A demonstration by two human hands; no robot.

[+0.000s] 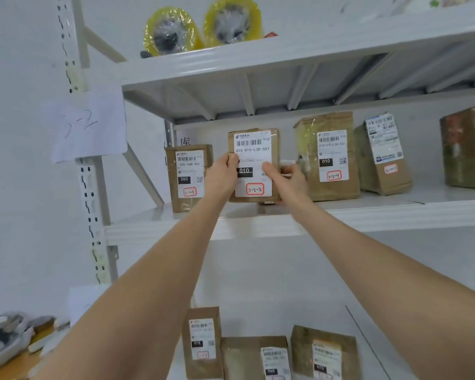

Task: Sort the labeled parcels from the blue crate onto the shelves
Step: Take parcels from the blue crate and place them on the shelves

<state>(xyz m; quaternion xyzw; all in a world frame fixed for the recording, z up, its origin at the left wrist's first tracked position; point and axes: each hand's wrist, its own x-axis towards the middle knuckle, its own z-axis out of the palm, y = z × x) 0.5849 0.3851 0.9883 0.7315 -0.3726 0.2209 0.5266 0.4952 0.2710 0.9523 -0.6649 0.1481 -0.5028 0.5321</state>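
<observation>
Both arms reached up and forward, nearly straight, to the middle shelf. Between the hands stood the parcel, a brown box held upright with its white label facing the camera. The label read 010-010-L30-551 and carried a red-framed mark, 3-2-2, at the bottom. The box's lower edge sat at the shelf surface, though whether it rested there I could not tell.

The left hand gripped the parcel's left edge, thumb laid on the front of the label and fingers wrapped behind, out of sight. The right hand gripped the right edge the same way, thumb pressed on the label near its middle and fingers curled round the side. Both sets of fingers were clamped on the box.

Just left of it stood the 3-2-1 parcel; just right stood the 3-2-4 parcel, then a tilted box leaning back, and another box at the frame's edge.

On the top shelf lay two yellow-wrapped bundles. A paper sign with 3-2 written on it hung on the post. Below the arms, three more labeled boxes stood side by side on the lower shelf.
</observation>
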